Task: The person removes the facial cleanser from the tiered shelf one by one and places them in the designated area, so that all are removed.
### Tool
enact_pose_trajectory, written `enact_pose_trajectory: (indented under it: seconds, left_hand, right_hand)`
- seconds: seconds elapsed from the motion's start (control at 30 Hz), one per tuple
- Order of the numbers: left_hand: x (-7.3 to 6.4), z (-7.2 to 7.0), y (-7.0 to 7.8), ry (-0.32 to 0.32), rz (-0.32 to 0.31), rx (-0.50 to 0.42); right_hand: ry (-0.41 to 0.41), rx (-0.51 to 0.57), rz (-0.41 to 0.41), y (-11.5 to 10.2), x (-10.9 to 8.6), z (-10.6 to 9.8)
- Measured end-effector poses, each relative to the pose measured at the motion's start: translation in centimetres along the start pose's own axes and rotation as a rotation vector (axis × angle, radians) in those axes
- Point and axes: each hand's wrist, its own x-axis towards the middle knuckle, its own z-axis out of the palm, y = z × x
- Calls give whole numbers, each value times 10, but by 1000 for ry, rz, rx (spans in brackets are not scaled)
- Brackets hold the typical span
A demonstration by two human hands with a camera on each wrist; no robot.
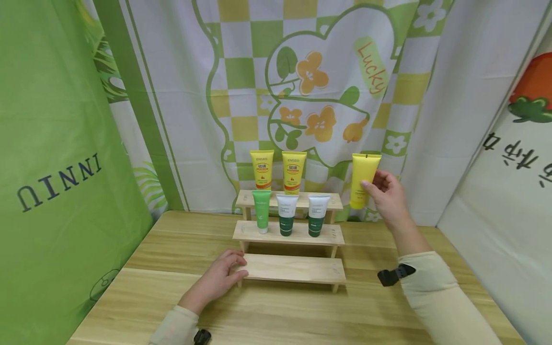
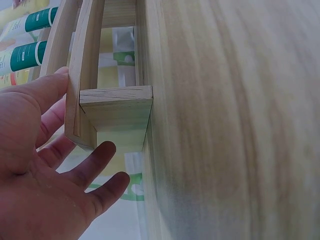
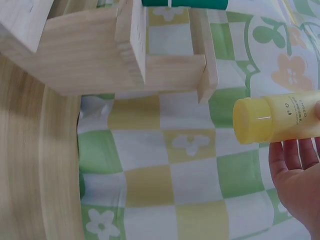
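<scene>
My right hand [image 1: 390, 199] pinches a yellow squeeze tube [image 1: 363, 179], cap down, in the air to the right of a three-tier wooden stand [image 1: 293, 266]. In the right wrist view its yellow cap [image 3: 250, 120] points toward the stand. My left hand [image 1: 220, 275] touches the left end of the bottom tier. Its fingers [image 2: 102, 157] are loosely spread around that end, the thumb near the board's edge. Two yellow tubes [image 1: 262, 170] stand on the top tier. The middle tier holds a green tube [image 1: 261, 211] and two white-and-green tubes [image 1: 286, 215].
The stand is on a wood-grain table [image 1: 172, 249]. A patterned curtain [image 1: 181, 120] hangs behind it. Green fabric [image 1: 64, 120] lies along the left side, and a white printed sheet [image 1: 496, 167] along the right.
</scene>
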Motion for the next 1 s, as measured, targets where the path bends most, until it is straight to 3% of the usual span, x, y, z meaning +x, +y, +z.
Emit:
enact_pose_trajectory:
  seconds: [0.4,0.67,1.0]
  left_hand:
    - [0,0,-1,-4,-5,-13]
    - [0,-1,0,4,3,-6]
    - [0,-1,1,1,-13,-24]
  right_hand:
    - [59,-77,54,15,-4,-27]
    - [108,152,110,27,-8,-43]
    - [115,142,138,46,-20,-62]
